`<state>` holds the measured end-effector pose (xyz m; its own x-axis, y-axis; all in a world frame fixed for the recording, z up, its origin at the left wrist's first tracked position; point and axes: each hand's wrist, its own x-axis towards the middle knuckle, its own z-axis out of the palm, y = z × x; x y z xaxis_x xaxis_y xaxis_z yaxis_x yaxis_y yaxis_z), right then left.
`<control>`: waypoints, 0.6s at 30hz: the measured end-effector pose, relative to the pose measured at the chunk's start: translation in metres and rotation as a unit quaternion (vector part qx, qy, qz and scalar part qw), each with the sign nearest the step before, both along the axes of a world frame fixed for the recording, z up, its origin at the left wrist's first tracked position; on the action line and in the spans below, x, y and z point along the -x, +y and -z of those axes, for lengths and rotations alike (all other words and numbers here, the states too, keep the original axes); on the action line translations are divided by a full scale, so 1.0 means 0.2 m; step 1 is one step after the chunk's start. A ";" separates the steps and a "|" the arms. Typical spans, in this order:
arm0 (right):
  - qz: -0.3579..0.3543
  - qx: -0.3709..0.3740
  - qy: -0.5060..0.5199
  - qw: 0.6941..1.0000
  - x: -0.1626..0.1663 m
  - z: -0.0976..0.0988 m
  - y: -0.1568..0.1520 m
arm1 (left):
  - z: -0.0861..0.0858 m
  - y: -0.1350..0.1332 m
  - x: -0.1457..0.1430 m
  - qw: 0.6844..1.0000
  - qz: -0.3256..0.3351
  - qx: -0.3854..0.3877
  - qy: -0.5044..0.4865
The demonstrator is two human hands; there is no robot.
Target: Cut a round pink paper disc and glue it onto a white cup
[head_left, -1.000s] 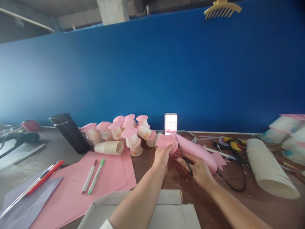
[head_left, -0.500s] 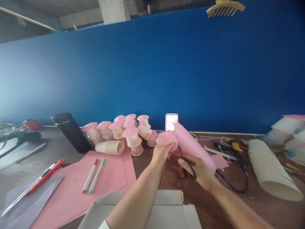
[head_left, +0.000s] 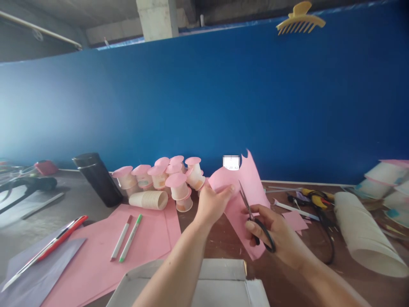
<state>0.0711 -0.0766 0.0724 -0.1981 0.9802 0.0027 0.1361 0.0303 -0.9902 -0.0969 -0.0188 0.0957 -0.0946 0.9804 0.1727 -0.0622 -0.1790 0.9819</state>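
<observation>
My left hand (head_left: 214,204) pinches a sheet of pink paper (head_left: 238,219) along its left part, thumb on top. The sheet has a curved cut edge at its upper side and a strip rising to the right. In my right hand (head_left: 275,234) is a pair of scissors (head_left: 245,198) with black handles, fingers in the loops. Its blades point up and left, against the paper close to my left thumb. Several paper cups (head_left: 178,192) topped with pink discs stand to the left, near the wall.
A stack of nested cups (head_left: 148,199) lies beside two markers (head_left: 131,237) on pink sheets (head_left: 96,256). Further left are a black bottle (head_left: 99,181) and a utility knife (head_left: 60,238). Pink scraps (head_left: 294,221) and a large cup stack (head_left: 367,234) lie right; a white box (head_left: 230,283) is in front.
The pink sheet has turned and unfolded from a rolled shape, now hanging lower in front. The scissors and my right hand have shifted slightly down and right.
</observation>
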 end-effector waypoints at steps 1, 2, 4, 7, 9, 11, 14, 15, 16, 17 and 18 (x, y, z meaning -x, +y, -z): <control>-0.003 -0.003 0.005 1.000 0.00 -0.01 0.00 | 0.01 0.00 0.00 1.000 0.016 0.009 -0.006; -0.006 -0.004 0.010 1.000 0.00 -0.01 0.00 | 0.01 0.01 0.00 0.999 0.030 0.021 -0.018; -0.010 -0.006 0.018 1.000 0.01 -0.01 0.00 | 0.03 0.02 0.00 0.997 0.045 0.047 -0.050; -0.017 -0.011 0.025 0.999 0.01 0.02 0.01 | 0.06 0.04 -0.02 0.992 0.061 0.063 -0.095; -0.019 -0.012 0.033 0.999 0.01 0.05 0.02 | 0.10 0.05 -0.03 0.988 0.070 0.064 -0.123; -0.016 -0.011 0.046 0.999 0.00 0.08 0.04 | 0.13 0.07 -0.04 0.985 0.077 0.066 -0.141; -0.008 -0.021 0.048 0.999 0.01 0.11 0.05 | 0.16 0.09 -0.06 0.984 0.075 0.075 -0.141; -0.006 -0.024 0.044 0.999 0.01 0.12 0.05 | 0.17 0.09 -0.06 0.984 0.073 0.079 -0.139; -0.004 -0.026 0.040 0.999 0.01 0.12 0.05 | 0.17 0.09 -0.06 0.985 0.071 0.083 -0.136; -0.002 -0.026 0.036 0.999 0.01 0.13 0.06 | 0.17 0.09 -0.06 0.985 0.070 0.087 -0.134; -0.001 -0.026 0.034 0.999 0.01 0.13 0.06 | 0.17 0.09 -0.07 0.985 0.071 0.089 -0.132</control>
<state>0.0691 -0.0653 0.0467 -0.1981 0.9779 0.0668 0.0690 0.0819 -0.9943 -0.0838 -0.0011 0.0610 0.0275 0.9995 -0.0156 -0.3309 0.0238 0.9434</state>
